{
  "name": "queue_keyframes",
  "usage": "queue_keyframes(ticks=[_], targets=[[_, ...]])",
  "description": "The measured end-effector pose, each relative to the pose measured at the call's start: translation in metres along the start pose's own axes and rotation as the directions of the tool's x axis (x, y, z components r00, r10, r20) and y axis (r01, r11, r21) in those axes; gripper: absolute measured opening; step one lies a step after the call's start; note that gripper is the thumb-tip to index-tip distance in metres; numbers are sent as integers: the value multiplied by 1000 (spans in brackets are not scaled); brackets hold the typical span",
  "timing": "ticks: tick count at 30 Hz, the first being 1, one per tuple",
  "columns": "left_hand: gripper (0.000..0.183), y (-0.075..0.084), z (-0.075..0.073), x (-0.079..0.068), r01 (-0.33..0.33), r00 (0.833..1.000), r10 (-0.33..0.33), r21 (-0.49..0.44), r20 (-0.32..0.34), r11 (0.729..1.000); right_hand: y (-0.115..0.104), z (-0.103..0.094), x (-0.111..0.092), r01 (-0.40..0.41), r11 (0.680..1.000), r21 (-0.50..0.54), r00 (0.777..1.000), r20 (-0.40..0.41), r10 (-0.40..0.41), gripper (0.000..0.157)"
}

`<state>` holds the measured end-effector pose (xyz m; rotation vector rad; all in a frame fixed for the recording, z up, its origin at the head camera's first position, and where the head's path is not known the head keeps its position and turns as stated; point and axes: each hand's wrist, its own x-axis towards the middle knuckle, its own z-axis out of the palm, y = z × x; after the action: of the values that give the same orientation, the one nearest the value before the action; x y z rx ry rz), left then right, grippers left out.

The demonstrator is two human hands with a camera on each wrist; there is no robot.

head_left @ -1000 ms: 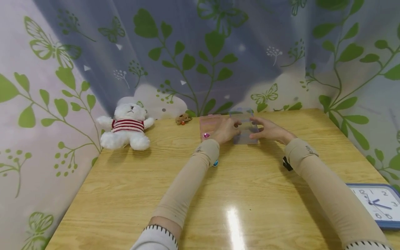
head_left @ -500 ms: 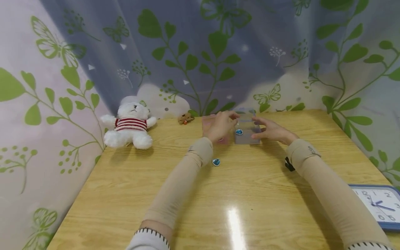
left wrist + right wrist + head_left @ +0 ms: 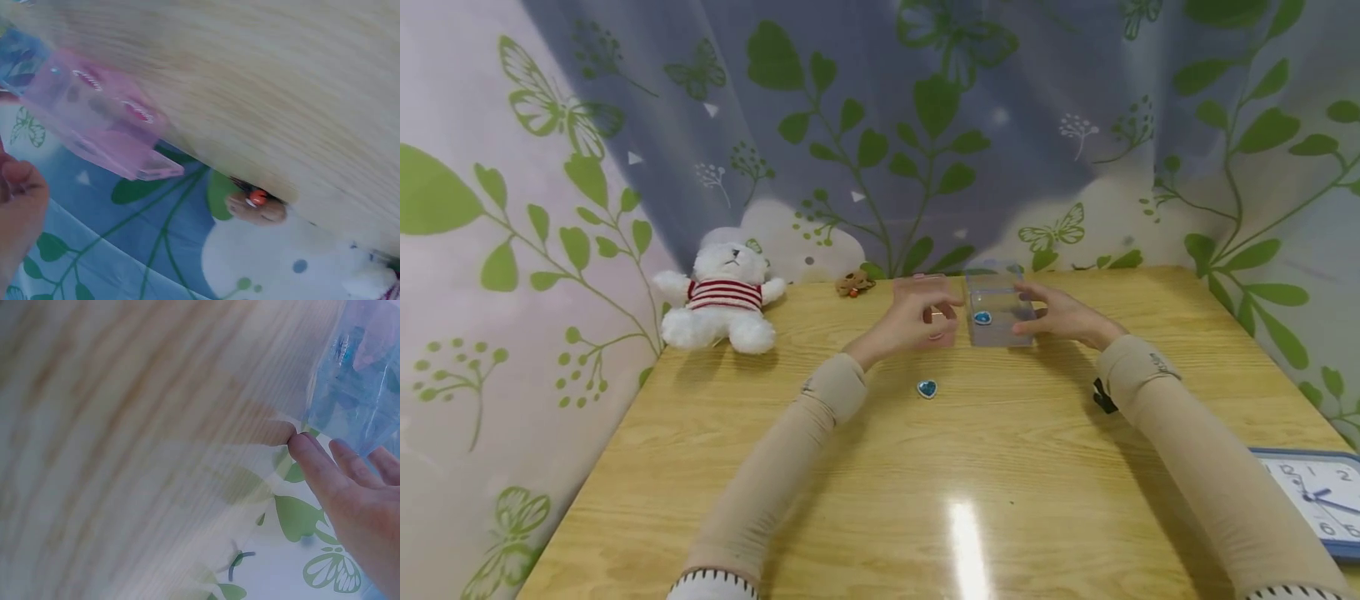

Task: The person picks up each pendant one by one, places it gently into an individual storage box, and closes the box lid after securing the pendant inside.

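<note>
My left hand (image 3: 913, 323) hovers over the pink see-through box (image 3: 925, 283), its fingers loosely curved with nothing between them. Two pink gems (image 3: 139, 112) show in that box in the left wrist view. To its right stands a clear bluish box (image 3: 1000, 333) with its lid raised at the back. A blue gem with a pale rim (image 3: 982, 318) lies inside the clear box. My right hand (image 3: 1063, 317) rests at the right side of the clear box, fingers spread and relaxed. Another blue heart-shaped gem (image 3: 927, 389) lies on the table in front of the boxes.
A white teddy bear (image 3: 726, 296) in a striped shirt sits at the back left of the wooden table (image 3: 865, 483). Beside it lies a small brown toy (image 3: 854, 283). A blue-framed clock (image 3: 1318, 500) lies at the right edge, and a black object (image 3: 1103, 397) sits near my right wrist.
My left hand has moved left from the clear box to over the pink box. The blue gem inside the clear box has come into sight. My right hand has stayed by the clear box.
</note>
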<state>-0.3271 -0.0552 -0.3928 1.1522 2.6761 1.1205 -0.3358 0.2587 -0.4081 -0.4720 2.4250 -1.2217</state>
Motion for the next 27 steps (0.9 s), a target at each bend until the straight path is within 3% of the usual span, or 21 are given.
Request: queue_keyframes(ticks=[3, 9, 14, 18, 27], targets=[[41, -7, -1, -9, -11, 998, 11, 1, 61, 1000, 2, 0, 1, 1, 1000, -2, 1000, -1, -1, 98], [48, -16, 0, -25, 33, 986, -26, -37, 163, 999, 4, -1, 2, 3, 1000, -6, 1000, 1, -3, 98], [55, -22, 2, -33, 86, 964, -73, -41, 255, 995, 2, -1, 2, 14, 1000, 10, 1000, 13, -14, 99], [60, -23, 4, -39, 143, 944, -142, 20, 299, 990, 1, -1, 2, 19, 1000, 16, 1000, 18, -20, 99], [57, -20, 8, -47, 125, 923, -152, 97, 352, 987, 3, -1, 2, 14, 1000, 6, 1000, 14, -14, 100]])
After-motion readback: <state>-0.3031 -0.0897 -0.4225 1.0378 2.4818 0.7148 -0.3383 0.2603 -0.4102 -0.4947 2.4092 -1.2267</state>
